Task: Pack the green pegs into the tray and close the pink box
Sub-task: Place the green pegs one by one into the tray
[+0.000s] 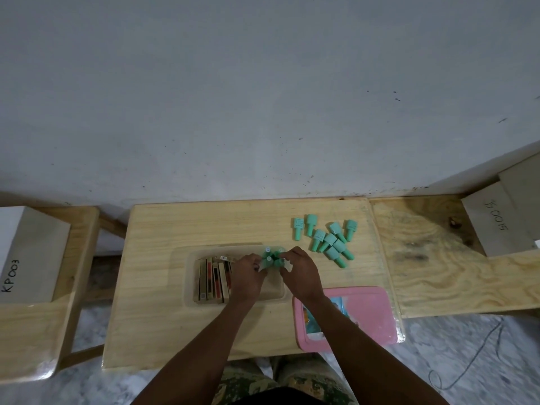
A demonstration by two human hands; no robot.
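Clear tray (273, 287) mid-table (175, 223), upright pegs (273, 258) clustered in its far right corner, left hand (248, 273) and right hand (298, 273) flanking them, fingers curled onto the cluster, loose pegs (327, 239) near the table's far right corner, pink box (371, 317) at the near right corner.

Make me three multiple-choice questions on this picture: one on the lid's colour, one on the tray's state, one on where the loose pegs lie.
1. The lid is:
A) pink B) blue C) yellow
2. The tray is:
A) lidded B) open C) upturned
3. The loose pegs lie:
A) in the tray B) on the lid C) on the table, right of the tray

Answers: 1 A, it shows plainly pink. 2 B, the lid lies on the table beside it. 3 C, they are heaped on bare wood to the tray's right.
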